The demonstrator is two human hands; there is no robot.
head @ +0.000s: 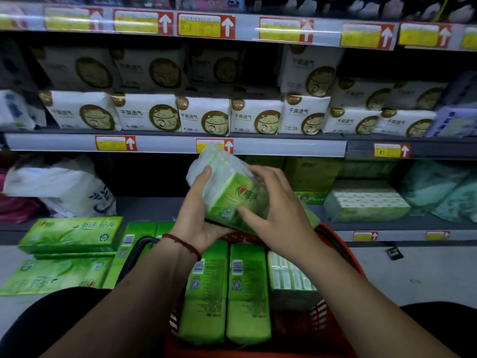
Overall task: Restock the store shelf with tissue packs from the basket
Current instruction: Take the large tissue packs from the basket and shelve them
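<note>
while both hands hold one green tissue pack (229,195) above the red basket (318,315), the step in hand is judged to be the carry to the bottom shelf (152,208). the left hand (197,218) cups the pack from beneath, thumb curled up its near side. the right hand (276,210) grips the opposite side, fingers wrapped over the top and thumb across the front face. the pack is tilted, its far end raised toward the shelf edge, and it touches nothing below. at least three basket packs (204,293) stand on end inside the basket, so the task is judged well short of done. a bare stretch of shelf lies directly ahead, between a white plastic bag (59,184) on the left and the stacked shelf packs (366,202) on the right. recommended: level the pack, slide it in beside the existing stack with the label outward, and release only once it rests flat, since the wrapper looks slick and soft. more floor packs (69,236) lie left of the basket.
</note>
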